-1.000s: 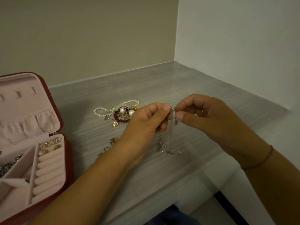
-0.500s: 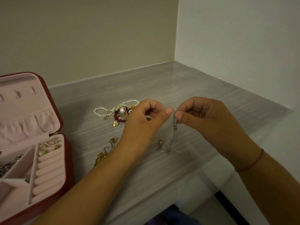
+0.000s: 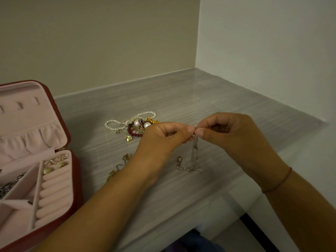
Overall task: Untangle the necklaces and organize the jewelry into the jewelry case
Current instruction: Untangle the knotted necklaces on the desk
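My left arm hides part of the gold bits (image 3: 116,170) on the table (image 3: 181,99). The case (image 3: 61,122) is cut off at the left. My left hand (image 3: 163,140) and right hand (image 3: 231,135) pinch the top of the thin chain (image 3: 193,155). Its end lies on the table. A moment ago my fingertips were a little apart; now they touch.

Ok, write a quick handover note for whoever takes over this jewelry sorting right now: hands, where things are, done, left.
Hands: left hand and right hand both pinch the top of the silver chain, which hangs down with its lower end on the table.
The jewelry case is open at far left.
Done: a stored chain and earrings lie in its compartments.
Left: this chain, the pearl and bead pile behind the left hand, the gold pieces by the left wrist.
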